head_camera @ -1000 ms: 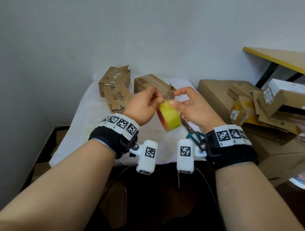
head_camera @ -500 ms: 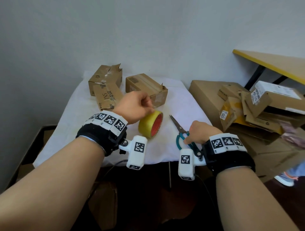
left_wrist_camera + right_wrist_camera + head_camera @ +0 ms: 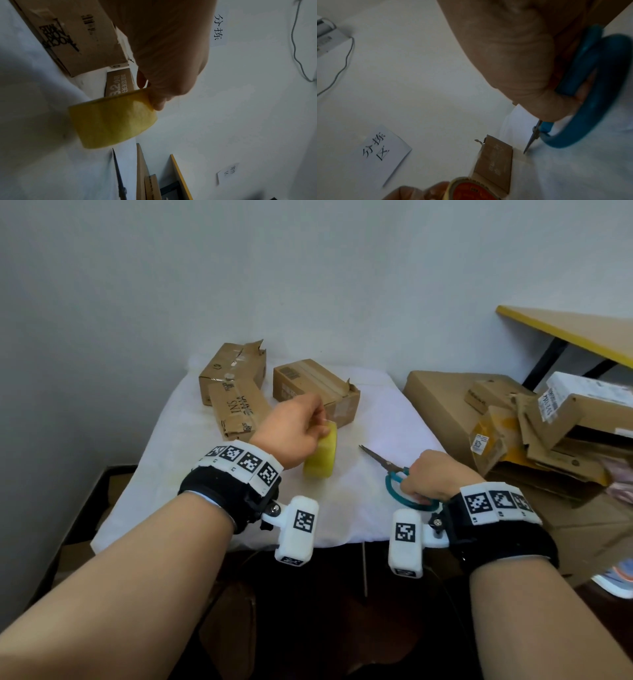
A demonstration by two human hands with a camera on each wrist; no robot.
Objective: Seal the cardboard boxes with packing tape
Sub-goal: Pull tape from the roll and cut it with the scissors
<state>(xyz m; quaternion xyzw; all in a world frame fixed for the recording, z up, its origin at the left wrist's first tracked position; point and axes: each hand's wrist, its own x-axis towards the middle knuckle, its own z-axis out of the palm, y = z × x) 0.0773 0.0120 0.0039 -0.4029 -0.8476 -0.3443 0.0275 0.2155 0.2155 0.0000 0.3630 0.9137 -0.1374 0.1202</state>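
Note:
My left hand (image 3: pixel 317 424) pinches the top rim of a yellow roll of packing tape (image 3: pixel 322 457) that stands on edge on the white cloth-covered table (image 3: pixel 376 412). The left wrist view shows the fingers (image 3: pixel 157 104) curled over the roll (image 3: pixel 113 119). My right hand (image 3: pixel 428 477) grips the teal handles of the scissors (image 3: pixel 399 489), whose blades lie on the cloth pointing away to the left. Three worn cardboard boxes (image 3: pixel 236 371) (image 3: pixel 239 414) (image 3: pixel 317 388) sit at the back of the table, just beyond the roll. The roll's red core (image 3: pixel 467 190) shows in the right wrist view.
A heap of flattened and open cardboard boxes (image 3: pixel 513 433) crowds the right side of the table. A yellow-edged tabletop (image 3: pixel 565 332) juts out above it. The wall stands close behind. The table's front edge runs just ahead of my wrists.
Both hands came down from chest height. The right hand let go of the tape and took hold of the scissors; the left hand brought the roll down to the cloth.

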